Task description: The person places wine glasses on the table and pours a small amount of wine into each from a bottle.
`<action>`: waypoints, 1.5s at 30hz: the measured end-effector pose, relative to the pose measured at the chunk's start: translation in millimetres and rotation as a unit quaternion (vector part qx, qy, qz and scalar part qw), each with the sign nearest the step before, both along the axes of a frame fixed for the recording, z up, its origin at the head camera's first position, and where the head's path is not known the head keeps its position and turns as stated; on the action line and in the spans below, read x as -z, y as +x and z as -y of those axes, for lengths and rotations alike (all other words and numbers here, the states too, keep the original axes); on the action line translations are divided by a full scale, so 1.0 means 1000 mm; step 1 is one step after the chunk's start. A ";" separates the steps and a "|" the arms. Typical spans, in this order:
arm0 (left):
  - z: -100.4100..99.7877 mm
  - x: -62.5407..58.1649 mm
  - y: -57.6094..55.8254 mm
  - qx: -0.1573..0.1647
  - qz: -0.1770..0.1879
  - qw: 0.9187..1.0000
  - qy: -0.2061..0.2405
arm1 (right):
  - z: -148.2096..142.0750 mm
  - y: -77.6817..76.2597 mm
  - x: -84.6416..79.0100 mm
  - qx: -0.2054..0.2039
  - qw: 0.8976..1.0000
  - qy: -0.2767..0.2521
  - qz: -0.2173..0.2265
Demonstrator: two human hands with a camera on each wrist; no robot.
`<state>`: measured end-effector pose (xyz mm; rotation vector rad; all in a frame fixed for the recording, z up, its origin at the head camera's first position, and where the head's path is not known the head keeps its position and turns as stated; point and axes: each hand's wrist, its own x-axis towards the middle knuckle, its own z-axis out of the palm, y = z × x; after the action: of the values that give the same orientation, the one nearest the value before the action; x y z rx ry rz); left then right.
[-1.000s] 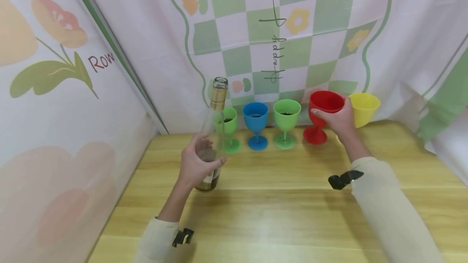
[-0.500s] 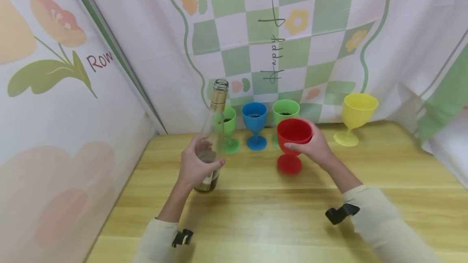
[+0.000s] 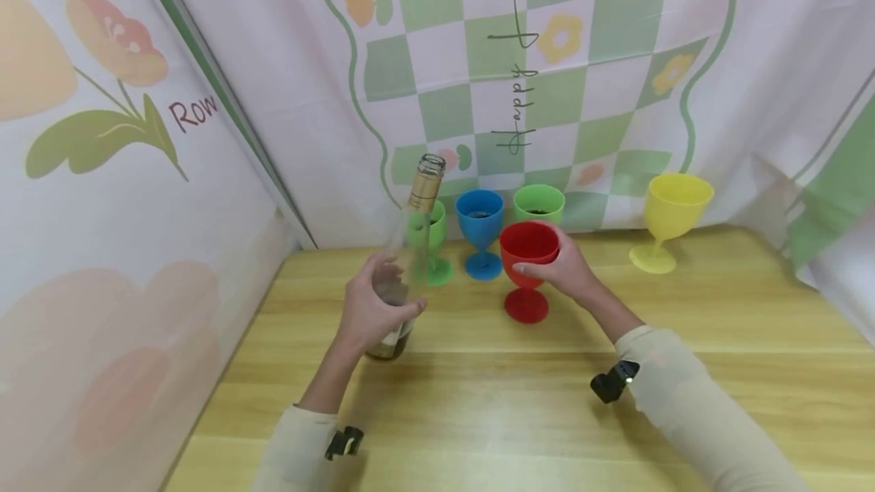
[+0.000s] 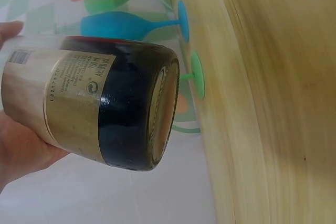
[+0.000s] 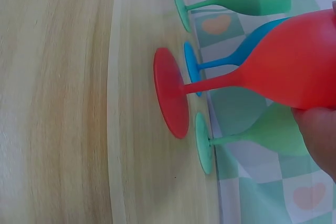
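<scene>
My left hand (image 3: 374, 308) grips a clear glass wine bottle (image 4: 137, 106) round its lower body. The bottle has a gold neck wrap and a label, holds dark liquid at the bottom, and its neck leans to the right in the head view. My right hand (image 3: 562, 268) holds a red goblet (image 3: 529, 257) by its bowl, upright. In the head view the goblet overlaps the front of a green goblet (image 3: 539, 202) that has dark liquid in it. A blue goblet (image 3: 480, 222) with liquid stands left of that, and another green goblet (image 3: 437, 249) is partly hidden behind the bottle.
A yellow goblet (image 3: 670, 207) stands alone at the back right of the wooden table (image 3: 492, 408). Behind the row hangs a checkered cloth (image 3: 444, 112), and a floral cloth (image 3: 102, 249) walls off the left side.
The right hand has brought the red goblet from beside the yellow one leftward and nearer, in front of the green goblet. The bottle's neck has tipped slightly to the right.
</scene>
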<state>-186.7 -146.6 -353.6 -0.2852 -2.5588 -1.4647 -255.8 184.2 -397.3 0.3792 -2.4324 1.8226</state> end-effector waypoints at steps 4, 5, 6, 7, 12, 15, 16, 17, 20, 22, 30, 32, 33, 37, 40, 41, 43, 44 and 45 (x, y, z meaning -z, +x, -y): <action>0.001 0.001 -0.001 0.007 0.003 1.000 -0.013 | 0.000 -0.001 0.001 -0.003 1.000 0.000 0.003; 0.002 0.001 -0.001 0.010 0.005 1.000 -0.016 | -0.001 -0.001 0.001 -0.005 1.000 -0.001 0.004; 0.002 0.001 -0.002 0.015 0.008 1.000 -0.020 | -0.001 -0.001 0.002 -0.006 1.000 -0.002 0.003; 0.003 0.000 -0.003 0.020 0.010 0.999 -0.024 | -0.001 -0.001 0.002 -0.007 1.000 -0.003 0.004; 0.008 -0.004 -0.012 0.043 0.028 0.996 -0.075 | 0.000 0.000 0.001 -0.011 1.000 -0.008 0.008; 0.011 -0.007 -0.018 0.040 0.034 0.991 -0.123 | 0.001 0.000 0.001 -0.010 1.000 -0.010 0.010; 0.011 -0.007 -0.020 0.039 0.035 0.989 -0.138 | 0.001 0.000 0.001 -0.010 1.000 -0.010 0.010; 0.012 -0.008 -0.021 0.039 0.037 0.987 -0.150 | 0.001 0.000 0.001 -0.009 1.000 -0.011 0.008; 0.014 -0.010 -0.026 0.042 0.041 0.981 -0.186 | 0.001 -0.001 0.002 -0.006 1.000 -0.011 0.003; 0.016 -0.011 -0.029 0.043 0.042 0.976 -0.211 | 0.001 -0.001 0.002 -0.004 1.000 -0.010 0.001; 0.019 -0.017 -0.036 0.049 0.029 0.948 -0.312 | 0.000 0.000 0.001 0.000 1.000 -0.012 0.000; 0.019 -0.017 -0.036 0.054 0.027 0.943 -0.327 | 0.000 0.000 0.001 0.000 1.000 -0.012 0.001; 0.019 -0.018 -0.036 0.056 0.026 0.941 -0.333 | -0.001 0.000 0.001 0.000 1.000 -0.012 0.001; 0.019 -0.019 -0.037 0.060 0.022 0.934 -0.352 | 0.000 0.001 0.001 -0.002 1.000 -0.008 -0.001; 0.018 -0.020 -0.037 0.058 0.017 0.927 -0.369 | 0.001 0.002 0.000 -0.003 1.000 -0.006 -0.001; 0.018 -0.020 -0.037 0.057 0.013 0.924 -0.378 | 0.000 0.002 0.000 -0.003 1.000 -0.006 0.000; 0.017 -0.020 -0.038 0.057 0.005 0.917 -0.395 | 0.000 0.003 0.000 -0.002 1.000 -0.005 0.006; 0.017 -0.020 -0.038 0.058 0.001 0.914 -0.403 | 0.000 0.003 0.000 -0.002 1.000 -0.005 0.008; 0.017 -0.021 -0.038 0.058 -0.005 0.910 -0.411 | 0.000 0.003 -0.001 -0.002 1.000 -0.004 0.010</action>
<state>-225.1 -163.3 -332.9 -0.5488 -3.0426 -0.3088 -252.4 184.6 -396.7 0.3681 -2.4384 1.8456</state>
